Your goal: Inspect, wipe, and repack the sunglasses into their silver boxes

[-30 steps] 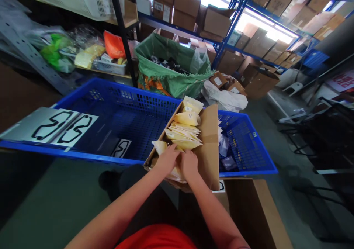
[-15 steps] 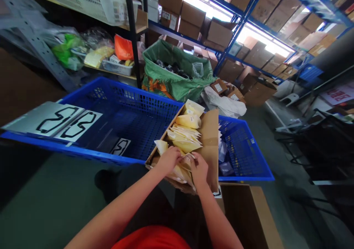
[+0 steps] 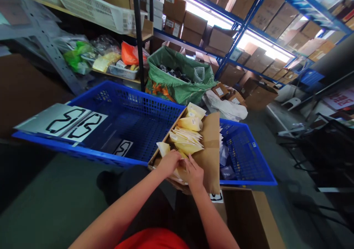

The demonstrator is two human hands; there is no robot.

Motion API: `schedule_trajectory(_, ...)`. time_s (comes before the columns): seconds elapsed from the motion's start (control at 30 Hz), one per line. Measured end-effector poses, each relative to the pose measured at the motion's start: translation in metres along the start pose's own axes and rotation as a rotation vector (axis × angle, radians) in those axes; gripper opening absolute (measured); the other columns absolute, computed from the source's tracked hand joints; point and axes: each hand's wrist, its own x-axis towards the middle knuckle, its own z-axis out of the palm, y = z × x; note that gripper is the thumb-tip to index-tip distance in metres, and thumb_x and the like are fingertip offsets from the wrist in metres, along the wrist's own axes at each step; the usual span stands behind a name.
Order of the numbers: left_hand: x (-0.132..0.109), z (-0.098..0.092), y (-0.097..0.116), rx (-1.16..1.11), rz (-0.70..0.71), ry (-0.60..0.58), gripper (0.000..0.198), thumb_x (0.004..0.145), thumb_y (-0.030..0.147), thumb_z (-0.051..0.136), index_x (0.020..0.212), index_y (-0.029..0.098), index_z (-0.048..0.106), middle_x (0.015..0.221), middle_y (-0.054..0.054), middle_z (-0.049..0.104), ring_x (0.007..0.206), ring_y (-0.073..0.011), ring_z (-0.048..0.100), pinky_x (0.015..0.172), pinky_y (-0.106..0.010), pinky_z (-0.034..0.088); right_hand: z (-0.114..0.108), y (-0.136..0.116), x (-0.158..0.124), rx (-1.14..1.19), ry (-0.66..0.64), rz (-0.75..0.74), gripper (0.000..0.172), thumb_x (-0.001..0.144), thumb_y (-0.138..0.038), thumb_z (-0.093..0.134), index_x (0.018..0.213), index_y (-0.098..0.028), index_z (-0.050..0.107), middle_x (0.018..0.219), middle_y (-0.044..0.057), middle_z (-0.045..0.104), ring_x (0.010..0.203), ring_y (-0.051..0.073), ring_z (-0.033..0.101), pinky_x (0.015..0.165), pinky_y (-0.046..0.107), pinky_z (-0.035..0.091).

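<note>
- Both of our hands were down in the near end of an open brown carton, seen from the head camera, close together among its packets.
- Our left hand had its fingers bent narrowly over the packet edges; our right hand faced it, fingers close together and reaching forward. We could not tell whether either one gripped a packet, since the fingertips were partly hidden.
- We had the yellow packets in a row inside the carton, most on edge and overlapping, the far ones leaning by its far wall; small printed labels showed on some.
- Blue crate walls showed to the left of the carton and again to its right, where clear pouches lay inside.
- Near us on the left, a pale panel with black outlines lay across the crate's rim.
- We saw another open box below on the right.
- Beyond the crate stood a green sack with dark items inside, and blue racking carrying brown boxes.
</note>
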Motion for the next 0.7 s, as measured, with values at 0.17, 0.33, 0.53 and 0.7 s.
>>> schedule_trajectory(0.17, 0.001, -0.004, 0.002, 0.021, -0.038, -0.053, 0.02, 0.095, 0.034, 0.063, 0.095, 0.014, 0.066, 0.1, -0.005, 0.068, 0.098, -0.0203, 0.065, 0.092, -0.044, 0.054, 0.001, 0.004, -0.006, -0.015, 0.001, 0.003, 0.028, 0.101, -0.018, 0.052, 0.115, -0.019, 0.075, 0.127, 0.017, 0.069, 0.093, 0.022, 0.077, 0.084, 0.029, 0.063)
schedule_trajectory(0.33, 0.002, -0.004, 0.002, 0.053, -0.113, -0.088, 0.02, 0.095, 0.033, 0.063, 0.099, 0.014, 0.066, 0.103, -0.006, 0.068, 0.099, -0.0206, 0.066, 0.09, -0.043, 0.055, 0.001, 0.003, -0.006, 0.006, -0.023, 0.066, 0.027, 0.1, -0.021, 0.052, 0.112, -0.021, 0.076, 0.129, 0.015, 0.068, 0.095, 0.02, 0.076, 0.086, 0.029, 0.062)
schedule_trajectory(0.53, 0.004, -0.003, 0.002, 0.043, -0.153, -0.115, 0.024, 0.094, 0.036, 0.065, 0.1, 0.013, 0.066, 0.103, -0.006, 0.068, 0.098, -0.0206, 0.066, 0.089, -0.043, 0.055, -0.004, -0.007, 0.006, 0.032, -0.015, 0.241, 0.027, 0.098, -0.023, 0.053, 0.113, -0.017, 0.075, 0.111, 0.012, 0.075, 0.1, 0.021, 0.073, 0.092, 0.034, 0.06)
schedule_trajectory(0.7, 0.003, -0.005, 0.0, 0.0, -0.13, -0.123, 0.024, 0.094, 0.037, 0.065, 0.097, 0.013, 0.066, 0.1, -0.006, 0.068, 0.095, -0.0202, 0.066, 0.088, -0.042, 0.055, -0.008, -0.013, 0.012, 0.033, -0.013, 0.364, 0.021, 0.094, -0.024, 0.059, 0.104, -0.017, 0.076, 0.093, 0.009, 0.075, 0.081, 0.02, 0.072, 0.077, 0.031, 0.059)
